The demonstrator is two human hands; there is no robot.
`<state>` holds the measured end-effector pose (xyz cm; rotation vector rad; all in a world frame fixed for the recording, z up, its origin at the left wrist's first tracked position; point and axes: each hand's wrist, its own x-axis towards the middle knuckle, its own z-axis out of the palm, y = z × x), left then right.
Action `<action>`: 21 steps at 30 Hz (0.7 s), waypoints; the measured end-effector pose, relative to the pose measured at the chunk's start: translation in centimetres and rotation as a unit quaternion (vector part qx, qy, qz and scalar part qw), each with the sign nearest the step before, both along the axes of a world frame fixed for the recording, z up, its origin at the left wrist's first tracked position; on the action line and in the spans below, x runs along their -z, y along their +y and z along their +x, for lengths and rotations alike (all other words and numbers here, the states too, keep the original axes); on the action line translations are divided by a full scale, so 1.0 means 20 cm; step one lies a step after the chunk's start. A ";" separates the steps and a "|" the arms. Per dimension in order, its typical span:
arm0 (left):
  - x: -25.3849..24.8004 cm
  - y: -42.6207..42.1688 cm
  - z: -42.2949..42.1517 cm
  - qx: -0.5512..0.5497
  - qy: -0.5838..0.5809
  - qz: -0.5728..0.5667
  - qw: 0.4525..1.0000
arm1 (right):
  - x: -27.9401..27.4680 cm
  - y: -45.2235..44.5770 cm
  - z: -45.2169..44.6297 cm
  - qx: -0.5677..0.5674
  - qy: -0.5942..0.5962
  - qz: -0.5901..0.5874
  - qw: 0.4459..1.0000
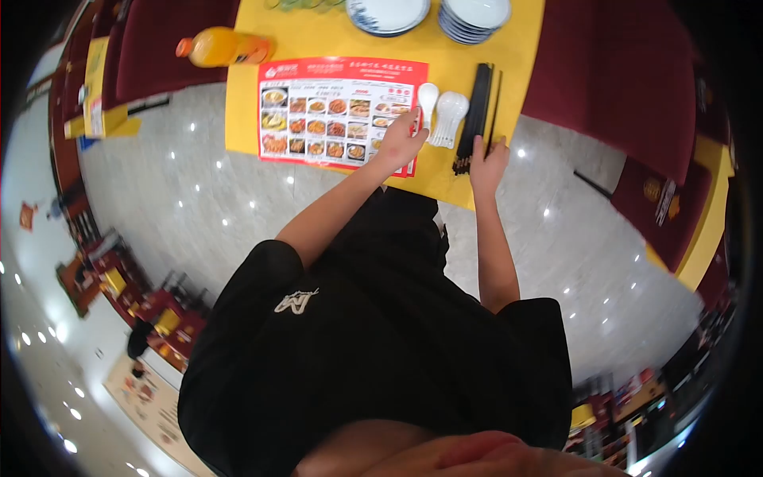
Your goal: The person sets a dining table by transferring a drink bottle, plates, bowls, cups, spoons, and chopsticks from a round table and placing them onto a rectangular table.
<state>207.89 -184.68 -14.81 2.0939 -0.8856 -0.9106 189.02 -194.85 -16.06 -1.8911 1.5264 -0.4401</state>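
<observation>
My left hand (403, 141) reaches over the right edge of a red and white picture menu (314, 119), its fingers closed at the handle of a white soup spoon (428, 97). Right beside that spoon lies a nested stack of white spoons (451, 110). My right hand (489, 165) has its thumb and fingers around the lower part of thin dark chopsticks (496, 103), set slightly apart from a thick bundle of black chopsticks (478, 111). Whether it holds one chopstick or two, I cannot tell.
All of this rests on a yellow table (318, 40). An orange drink bottle (222, 48) lies at the left. Blue-patterned plates (388, 16) and stacked bowls (474, 17) stand at the far edge, near green glasses (306, 4). Dark red seats (612, 95) flank the table.
</observation>
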 end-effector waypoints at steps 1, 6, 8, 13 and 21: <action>-0.01 0.02 0.02 -0.001 0.012 -0.031 0.999 | 0.01 -0.03 0.02 0.030 -0.015 0.018 0.999; -0.22 0.25 0.04 -0.079 0.096 -0.051 0.991 | 0.14 -0.08 0.02 -0.013 0.002 0.009 1.000; -0.23 0.39 0.02 -0.105 0.141 -0.020 0.984 | 0.05 -0.04 0.06 -0.036 0.036 -0.119 0.992; -0.55 0.92 -0.06 -0.218 0.147 -0.033 0.964 | -0.20 0.09 0.20 -0.223 0.053 -0.260 0.938; -0.57 2.39 -0.74 -0.564 0.003 -0.255 0.786 | -0.33 1.59 0.58 -0.696 -0.148 -0.121 0.692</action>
